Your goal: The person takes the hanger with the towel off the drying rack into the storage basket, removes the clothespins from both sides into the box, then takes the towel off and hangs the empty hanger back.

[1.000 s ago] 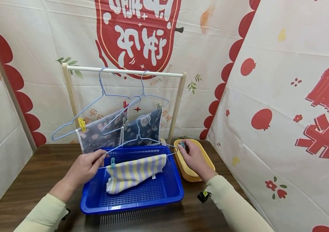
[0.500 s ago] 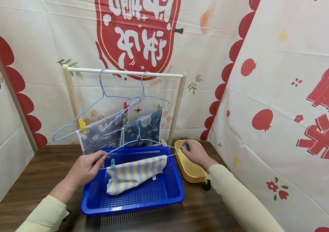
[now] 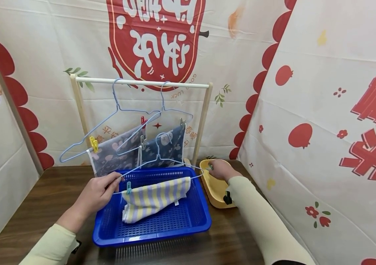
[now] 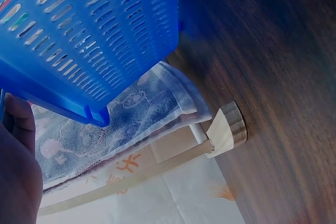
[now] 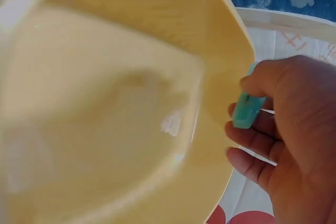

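My left hand (image 3: pixel 95 191) grips the left end of a blue wire hanger (image 3: pixel 158 156) above the blue basket (image 3: pixel 153 237). A yellow-and-lilac striped cloth (image 3: pixel 156 197) hangs over its lower bar, with a teal clothespin (image 3: pixel 128 187) at the cloth's left end. My right hand (image 3: pixel 222 170) is over the back of the yellow tub (image 3: pixel 219 200), just right of the hanger's right end. In the right wrist view, thumb and fingers pinch a teal clothespin (image 5: pixel 245 111) close to the tub's wall. Only part of the left hand shows in the left wrist view.
Behind the basket stands a rack (image 3: pixel 141 81) with two blue hangers. A grey cloth (image 3: pixel 118 154) and a dark blue cloth (image 3: pixel 174 145) hang there by clothespins. Printed fabric walls (image 3: pixel 327 110) enclose the brown table (image 3: pixel 25 206) at the back and sides.
My right hand has moved away from the hanger's right end to over the yellow tub, its wrist turning, with the clothespin still pinched. My left hand and the hanger stay put.
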Tool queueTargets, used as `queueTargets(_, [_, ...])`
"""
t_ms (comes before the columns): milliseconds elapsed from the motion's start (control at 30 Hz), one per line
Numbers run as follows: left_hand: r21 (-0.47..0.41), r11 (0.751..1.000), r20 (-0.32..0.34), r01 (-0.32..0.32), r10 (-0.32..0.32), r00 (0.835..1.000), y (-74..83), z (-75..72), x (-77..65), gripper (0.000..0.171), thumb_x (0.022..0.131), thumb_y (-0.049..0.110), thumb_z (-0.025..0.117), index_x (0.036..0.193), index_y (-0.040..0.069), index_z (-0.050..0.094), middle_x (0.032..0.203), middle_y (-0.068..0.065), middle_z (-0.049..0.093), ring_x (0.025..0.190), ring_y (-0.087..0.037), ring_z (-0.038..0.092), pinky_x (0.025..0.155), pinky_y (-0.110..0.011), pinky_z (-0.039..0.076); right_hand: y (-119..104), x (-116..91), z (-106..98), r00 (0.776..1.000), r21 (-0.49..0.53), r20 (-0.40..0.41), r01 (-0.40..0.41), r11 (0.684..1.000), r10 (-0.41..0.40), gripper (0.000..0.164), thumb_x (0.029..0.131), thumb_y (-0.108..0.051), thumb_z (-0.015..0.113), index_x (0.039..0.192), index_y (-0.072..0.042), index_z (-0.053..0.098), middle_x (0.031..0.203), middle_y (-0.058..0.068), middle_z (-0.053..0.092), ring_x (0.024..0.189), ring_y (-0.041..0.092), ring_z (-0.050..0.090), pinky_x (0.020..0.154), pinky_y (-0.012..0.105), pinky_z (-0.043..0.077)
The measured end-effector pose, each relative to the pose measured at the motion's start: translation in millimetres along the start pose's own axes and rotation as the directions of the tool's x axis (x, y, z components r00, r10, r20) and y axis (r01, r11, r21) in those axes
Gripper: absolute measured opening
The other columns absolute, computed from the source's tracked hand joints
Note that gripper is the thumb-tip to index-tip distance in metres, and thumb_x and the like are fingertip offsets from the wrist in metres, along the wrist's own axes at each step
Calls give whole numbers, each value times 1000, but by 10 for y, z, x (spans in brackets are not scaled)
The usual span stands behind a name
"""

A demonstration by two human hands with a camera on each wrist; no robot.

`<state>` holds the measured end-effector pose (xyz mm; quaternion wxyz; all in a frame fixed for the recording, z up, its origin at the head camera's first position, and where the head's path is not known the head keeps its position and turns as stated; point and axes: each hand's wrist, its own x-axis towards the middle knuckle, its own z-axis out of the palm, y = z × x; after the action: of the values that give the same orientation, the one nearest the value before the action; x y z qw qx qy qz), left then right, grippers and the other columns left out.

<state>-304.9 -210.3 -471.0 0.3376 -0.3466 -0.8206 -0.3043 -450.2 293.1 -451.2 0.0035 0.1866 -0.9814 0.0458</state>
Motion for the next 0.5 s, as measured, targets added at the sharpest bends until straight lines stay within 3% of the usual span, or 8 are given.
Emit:
queueTargets(167, [-1, 1000, 0, 0, 0, 1000, -9, -3, 7, 25, 102, -4, 71, 108, 19, 70, 75, 10, 61, 63, 2, 49, 58, -17, 44, -26, 65, -10, 999, -36, 50, 1, 999, 1, 6, 102, -7, 72, 101, -3, 77, 85, 5, 71, 73, 21, 59, 76, 41, 55])
queueTargets(367, [5, 1000, -4, 0, 0, 1000, -6, -2, 25, 23, 102, -3, 71, 109, 19, 71, 77, 15, 59, 63, 2, 50, 58, -17, 45, 58, 185, 69, 999, -12, 27, -22, 1000, 23, 5, 99, -8, 82, 98, -3, 80, 86, 5, 73, 74, 20, 58, 75, 40, 54])
queueTargets(500, [4, 1000, -3, -3, 3, 1000, -2, 1, 46, 22, 102, -3, 71, 109, 18, 71, 78, 16, 59, 64, 2, 51, 59, -18, 45, 105, 216, 97, 999, 40, -2, -52, 998, 52, 9, 97, -8, 84, 104, -2, 82, 96, 9, 77, 79, 22, 63, 78, 43, 57])
